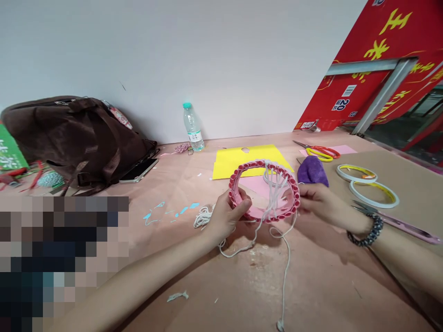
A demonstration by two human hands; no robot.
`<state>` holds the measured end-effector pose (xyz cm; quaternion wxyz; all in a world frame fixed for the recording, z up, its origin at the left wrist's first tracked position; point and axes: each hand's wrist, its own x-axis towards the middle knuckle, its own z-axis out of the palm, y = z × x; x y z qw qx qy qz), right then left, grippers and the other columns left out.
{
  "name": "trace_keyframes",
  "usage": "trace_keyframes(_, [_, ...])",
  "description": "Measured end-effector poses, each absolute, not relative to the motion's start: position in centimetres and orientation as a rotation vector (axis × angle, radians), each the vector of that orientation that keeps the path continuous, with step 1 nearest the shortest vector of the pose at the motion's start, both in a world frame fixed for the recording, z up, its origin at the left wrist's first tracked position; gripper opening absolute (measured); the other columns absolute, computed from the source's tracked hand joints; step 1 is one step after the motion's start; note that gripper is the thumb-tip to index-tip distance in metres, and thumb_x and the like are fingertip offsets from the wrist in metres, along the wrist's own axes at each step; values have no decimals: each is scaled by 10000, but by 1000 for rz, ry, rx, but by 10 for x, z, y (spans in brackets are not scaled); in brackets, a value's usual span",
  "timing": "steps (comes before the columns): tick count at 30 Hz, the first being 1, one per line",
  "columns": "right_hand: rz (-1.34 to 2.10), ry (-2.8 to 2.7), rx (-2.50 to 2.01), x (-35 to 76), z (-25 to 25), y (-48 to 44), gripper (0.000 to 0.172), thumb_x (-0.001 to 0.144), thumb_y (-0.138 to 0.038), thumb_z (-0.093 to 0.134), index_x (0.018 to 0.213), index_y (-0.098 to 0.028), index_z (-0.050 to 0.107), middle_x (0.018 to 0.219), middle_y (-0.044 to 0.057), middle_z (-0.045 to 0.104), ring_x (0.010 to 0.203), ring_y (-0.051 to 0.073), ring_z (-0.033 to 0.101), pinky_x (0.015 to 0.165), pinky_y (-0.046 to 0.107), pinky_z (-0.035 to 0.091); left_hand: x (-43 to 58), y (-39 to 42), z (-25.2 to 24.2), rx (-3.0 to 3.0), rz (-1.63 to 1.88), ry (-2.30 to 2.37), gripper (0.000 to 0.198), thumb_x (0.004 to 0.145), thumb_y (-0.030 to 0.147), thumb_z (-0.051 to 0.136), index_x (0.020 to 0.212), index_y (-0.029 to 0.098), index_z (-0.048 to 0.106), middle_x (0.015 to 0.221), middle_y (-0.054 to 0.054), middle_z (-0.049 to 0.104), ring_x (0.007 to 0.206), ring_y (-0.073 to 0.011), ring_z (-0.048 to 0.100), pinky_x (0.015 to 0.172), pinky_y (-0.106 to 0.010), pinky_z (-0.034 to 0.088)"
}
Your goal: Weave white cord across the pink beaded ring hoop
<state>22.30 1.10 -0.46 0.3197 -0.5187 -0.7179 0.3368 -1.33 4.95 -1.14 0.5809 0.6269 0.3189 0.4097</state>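
A pink ring (238, 171), its rim lined with short red-pink tube ends, is held upright above the table. My left hand (230, 213) grips its lower left side, thumb on the inner wall. White cord (274, 191) is strung in several lines across the right half of the ring. Loose cord ends trail down, one reaching the table's front. My right hand (320, 205) is at the ring's right edge with fingers bent together. Its fingertips are partly hidden behind the rim, so what they pinch cannot be made out.
Behind lie yellow paper (224, 163), a purple pouch (312, 170), scissors (323, 153) and tape rolls (375, 193). A pink-handled cutter (410, 228) is at right. A water bottle (193, 127), brown bag (83, 138) and phone (140, 170) stand at left, near bundled cord (203, 216).
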Motion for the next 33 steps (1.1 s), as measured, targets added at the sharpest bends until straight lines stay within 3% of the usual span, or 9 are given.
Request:
trace_keyframes(3, [519,-1738,-1669,261,-7,28,283,839,-399,479,814,-174,650,636,30,608,548,163,532,493,264,375,-12,50,-12,1374,959,709,398,723,509,646,784,176,439,655,47,468,462,-78,483,446,-220,442])
trace_keyframes(7, [-92,-1731,-2034,297,-5,37,240,848,-273,436,817,-169,651,796,133,679,697,272,618,583,342,393,-12,50,-11,1343,941,726,409,711,514,658,785,177,438,674,42,479,471,-86,512,445,-239,486])
trace_keyframes(10, [-286,-1796,-2241,299,-1,34,261,844,-193,403,813,-127,653,804,222,663,695,331,630,562,382,387,-12,50,-11,1364,941,756,397,721,510,648,788,177,444,676,42,470,478,-77,483,441,-229,479])
trace_keyframes(15, [123,-2124,-1779,244,2,15,291,746,-125,529,1000,-203,646,1029,90,676,783,223,646,683,316,467,-14,50,-13,1461,947,784,356,746,473,635,789,165,463,673,34,473,516,-67,434,457,-182,401])
trace_keyframes(18, [757,-2142,-1309,204,-2,-2,138,793,-211,535,833,-215,667,841,26,694,699,181,632,623,275,490,-15,50,-14,1512,932,741,354,751,474,628,767,160,465,633,39,455,521,-70,420,472,-183,374])
trace_keyframes(21, [1072,-2025,-1174,194,-5,-6,180,841,-243,497,770,-192,654,703,8,661,601,143,590,548,244,470,-15,49,-14,1512,945,701,351,756,472,625,756,159,466,640,38,460,519,-67,423,472,-181,377])
trace_keyframes(24, [967,-1926,-1253,219,-9,7,242,867,-316,475,752,-181,639,666,10,634,572,134,562,528,239,445,-15,49,-13,1477,947,683,351,753,469,633,763,161,464,647,39,474,502,-68,459,462,-182,397])
trace_keyframes(30, [22,-1825,-1957,282,-17,37,238,822,-268,480,845,-189,703,730,75,698,619,210,619,578,306,438,-14,49,-15,1418,950,666,364,746,482,633,781,175,440,699,35,489,464,-85,512,429,-219,442])
trace_keyframes(33, [30,-1861,-1898,268,-13,28,305,772,-215,506,1016,-179,685,826,96,713,635,220,627,616,333,462,-14,49,-15,1440,946,675,351,748,468,633,766,171,447,664,39,473,470,-77,478,434,-208,419])
